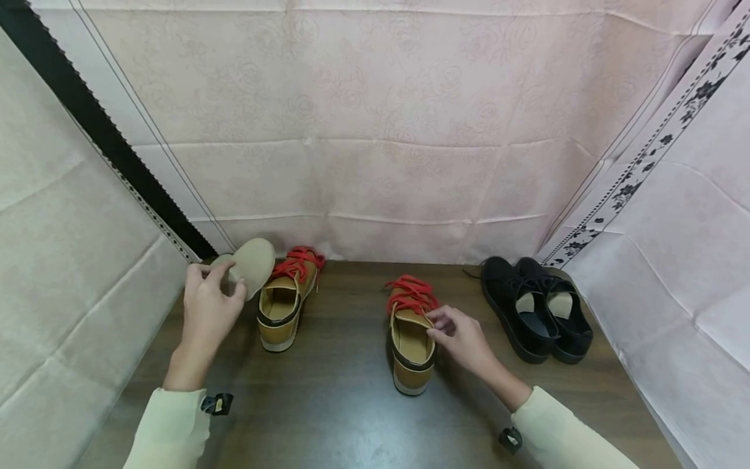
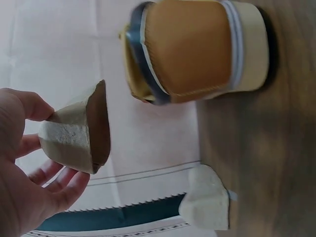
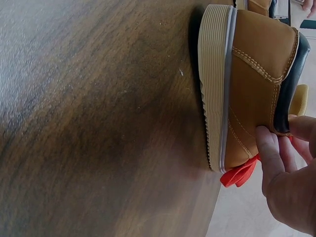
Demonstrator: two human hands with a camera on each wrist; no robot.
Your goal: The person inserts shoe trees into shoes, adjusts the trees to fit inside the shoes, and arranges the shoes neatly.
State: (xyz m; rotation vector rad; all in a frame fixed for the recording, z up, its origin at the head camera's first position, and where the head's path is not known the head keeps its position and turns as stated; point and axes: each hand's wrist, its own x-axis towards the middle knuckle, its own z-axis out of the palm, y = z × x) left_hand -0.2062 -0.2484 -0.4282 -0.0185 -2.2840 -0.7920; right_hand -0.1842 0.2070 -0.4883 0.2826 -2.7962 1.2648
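Note:
My left hand [image 1: 212, 296] pinches a pale, cup-shaped moulded shoe insert [image 2: 74, 136] between thumb and fingers, above the floor at the left. A second pale insert [image 2: 205, 200] stands on the wooden surface near the wall, mostly behind the hand in the head view. Beside the held insert is a tan shoe with red laces [image 1: 281, 306], its heel towards me. The other tan shoe [image 1: 410, 365] stands in the middle, upright, its opening showing. At its right side, my right hand [image 1: 459, 335] pinches the collar edge near the laces [image 3: 241, 173].
A pair of black lace-up shoes [image 1: 530, 326] stands at the right, pale inserts [image 1: 560, 304] inside. Patterned cloth [image 1: 381, 130] hangs behind the brown wooden surface [image 1: 328, 404] and along both sides. Each sleeve cuff bears a small black device [image 1: 217, 404].

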